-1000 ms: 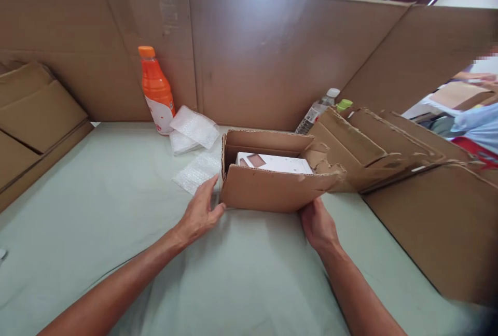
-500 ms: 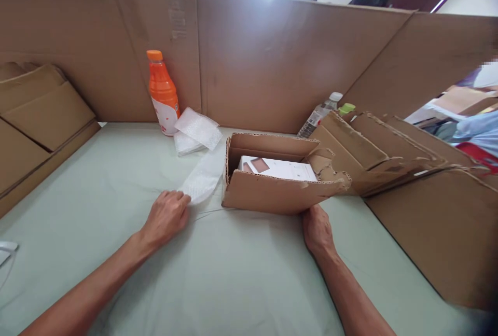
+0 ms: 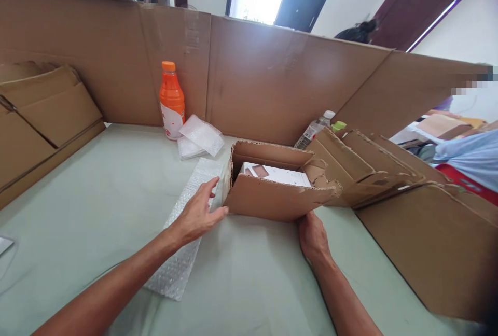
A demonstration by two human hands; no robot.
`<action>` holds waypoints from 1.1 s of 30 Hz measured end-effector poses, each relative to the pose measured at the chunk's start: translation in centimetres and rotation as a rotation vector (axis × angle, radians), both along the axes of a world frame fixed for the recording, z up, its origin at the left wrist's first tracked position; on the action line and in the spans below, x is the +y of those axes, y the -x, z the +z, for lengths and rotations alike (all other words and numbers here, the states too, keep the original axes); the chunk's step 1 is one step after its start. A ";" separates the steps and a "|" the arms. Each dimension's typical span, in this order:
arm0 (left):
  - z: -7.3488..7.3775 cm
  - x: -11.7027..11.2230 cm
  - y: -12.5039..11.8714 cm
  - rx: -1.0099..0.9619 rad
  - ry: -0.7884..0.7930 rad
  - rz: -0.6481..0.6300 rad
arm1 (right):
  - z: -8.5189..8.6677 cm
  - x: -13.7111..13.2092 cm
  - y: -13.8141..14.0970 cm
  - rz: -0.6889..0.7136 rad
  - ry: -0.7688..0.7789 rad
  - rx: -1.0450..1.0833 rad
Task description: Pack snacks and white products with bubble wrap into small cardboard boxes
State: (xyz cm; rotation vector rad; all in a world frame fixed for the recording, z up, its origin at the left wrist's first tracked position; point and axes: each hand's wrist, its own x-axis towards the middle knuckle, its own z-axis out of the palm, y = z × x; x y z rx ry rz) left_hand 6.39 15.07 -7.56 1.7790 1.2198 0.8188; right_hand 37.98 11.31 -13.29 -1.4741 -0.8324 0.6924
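My left hand [image 3: 200, 209] is open, thumb and fingers apart, just left of an open cardboard box [image 3: 268, 204]. Beneath that hand and forearm a long strip of bubble wrap [image 3: 173, 274] lies flat on the table. My right hand [image 3: 313, 235] grips the box at its lower right, with the fingertips hidden under it. Inside the box sits a white printed carton [image 3: 286, 174], its top showing between the torn walls. Folded bubble wrap pieces [image 3: 200, 136] lie behind the box, to its left.
An orange drink bottle [image 3: 171, 102] stands by the tall cardboard wall [image 3: 257, 82]. A clear bottle [image 3: 314, 131] leans at the back. Cardboard boxes flank the table, a stack [image 3: 424, 242] on the right and another [image 3: 50, 118] on the left. People are partly visible beyond the wall.
My left hand has let go of the bubble wrap strip and moved right toward the box, its fingers opening. The strip now lies stretched toward me. The right hand stays at the box.
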 end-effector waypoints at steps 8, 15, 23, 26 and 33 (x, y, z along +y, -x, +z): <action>-2.9 2.2 -0.6 -0.207 -0.050 0.188 | 2.1 3.4 3.7 0.229 0.109 0.155; -2.2 3.3 3.2 -0.135 -0.066 0.339 | 2.1 6.7 8.0 0.377 0.078 0.191; -1.7 -0.3 6.9 0.142 -0.150 0.103 | 1.7 5.3 6.8 0.297 0.083 0.198; -2.2 -4.5 10.8 0.435 -0.234 0.058 | 1.4 2.9 5.8 0.237 0.110 0.182; -4.0 -11.0 14.1 0.852 -0.275 0.113 | 1.8 -2.9 7.6 0.415 0.125 -0.346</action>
